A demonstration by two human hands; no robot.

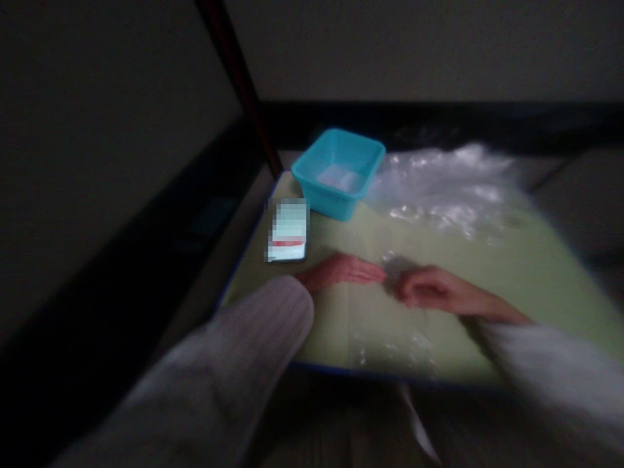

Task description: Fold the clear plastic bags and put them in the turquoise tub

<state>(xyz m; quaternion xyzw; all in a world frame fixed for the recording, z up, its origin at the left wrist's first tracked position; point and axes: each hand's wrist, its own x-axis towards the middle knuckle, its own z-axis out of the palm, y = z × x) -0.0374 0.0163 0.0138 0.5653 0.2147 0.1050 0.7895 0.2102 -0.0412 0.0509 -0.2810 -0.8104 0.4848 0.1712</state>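
A clear plastic bag (390, 348), faintly seen by its shiny creases, lies flat on the yellowish tabletop near the front edge. My left hand (346, 268) rests over it with fingers stretched out together, pointing right. Close to those fingertips is my right hand (429, 288), its fingers curled in with thumb and fingertips together. Whether it pinches the bag or something else is blurred and too dark to tell. A small gap shows between the two hands.
A turquoise plastic basin (326, 195) stands at the back left with pale, clear-looking packets inside. In front of it lies a lit phone (288, 231), its screen pixelated. A heap of clear plastic bags (453, 185) covers the back right of the table (526, 279).
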